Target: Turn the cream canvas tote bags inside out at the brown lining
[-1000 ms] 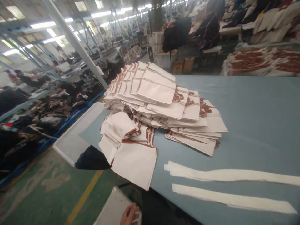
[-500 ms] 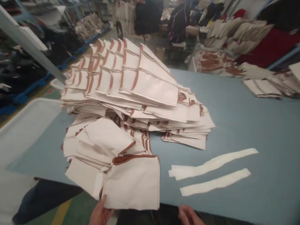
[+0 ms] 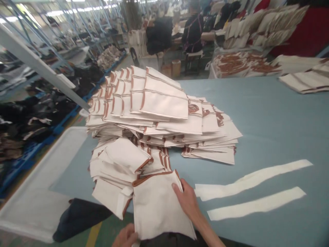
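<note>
Head view, held piece: a brown-bound cream fabric piece (image 3: 159,206) is at the near edge of the bench (image 3: 262,133), its bound edge away from the person and its lower end over dark material at the bottom of the picture.
Right hand: the right hand (image 3: 187,199) is narrowed on the upper right side, thumb on the front face, the other fingers mostly hidden behind; probably a grip that controls the side without creasing the face.
Left hand: the left hand (image 3: 126,236) is curled narrow at the lower left corner, seemingly pinching it; the picture's bottom edge crops part of it. Holding roughly diagonal points likely keeps the piece spread and square.
Large stack: overlapping cream pieces (image 3: 164,104) lie beyond the held piece in staggered rows, brown edges exposed; the stagger presumably makes single pieces easy to lift.
Loose pile: less orderly pieces (image 3: 123,156) lie just left of the held piece, at differing angles, within easy reach of the left hand.
Pale strips: an upper strip (image 3: 257,178) and a lower strip (image 3: 257,203) lie apart, right of the right hand, perhaps set there to stay clear of the stacks.
Navy cloth: dark cloth (image 3: 79,218) hangs low at left; its support is unclear.
</note>
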The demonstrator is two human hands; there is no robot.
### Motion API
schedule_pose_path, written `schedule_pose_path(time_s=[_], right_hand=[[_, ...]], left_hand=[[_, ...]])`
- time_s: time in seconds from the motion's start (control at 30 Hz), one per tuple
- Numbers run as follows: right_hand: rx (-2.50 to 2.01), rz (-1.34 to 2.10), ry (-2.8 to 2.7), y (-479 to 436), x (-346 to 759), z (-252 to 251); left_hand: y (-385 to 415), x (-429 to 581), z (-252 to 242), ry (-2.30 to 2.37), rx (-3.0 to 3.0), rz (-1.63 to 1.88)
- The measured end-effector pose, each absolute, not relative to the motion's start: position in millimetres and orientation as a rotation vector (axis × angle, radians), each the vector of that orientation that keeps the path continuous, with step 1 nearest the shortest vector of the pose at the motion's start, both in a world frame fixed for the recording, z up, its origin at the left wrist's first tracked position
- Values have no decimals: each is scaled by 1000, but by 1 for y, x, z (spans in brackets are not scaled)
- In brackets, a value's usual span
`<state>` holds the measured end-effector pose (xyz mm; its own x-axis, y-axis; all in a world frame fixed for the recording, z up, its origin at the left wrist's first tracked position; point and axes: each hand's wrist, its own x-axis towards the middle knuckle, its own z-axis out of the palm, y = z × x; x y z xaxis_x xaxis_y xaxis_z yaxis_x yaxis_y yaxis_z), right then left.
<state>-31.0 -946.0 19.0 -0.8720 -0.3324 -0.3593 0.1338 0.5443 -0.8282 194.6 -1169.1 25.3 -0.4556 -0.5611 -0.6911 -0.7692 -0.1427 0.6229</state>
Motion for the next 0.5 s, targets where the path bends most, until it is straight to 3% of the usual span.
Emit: schedule_pose_path(time_s=[0.3, 0.5], right_hand=[[-622, -1448, 2282, -895, 7, 90], [-1002, -1436, 2378, -910, 3, 162]], left_hand=[[-1172, 148, 77, 2292, -1239, 1500], [-1159, 91, 148, 2712, -654, 1542]])
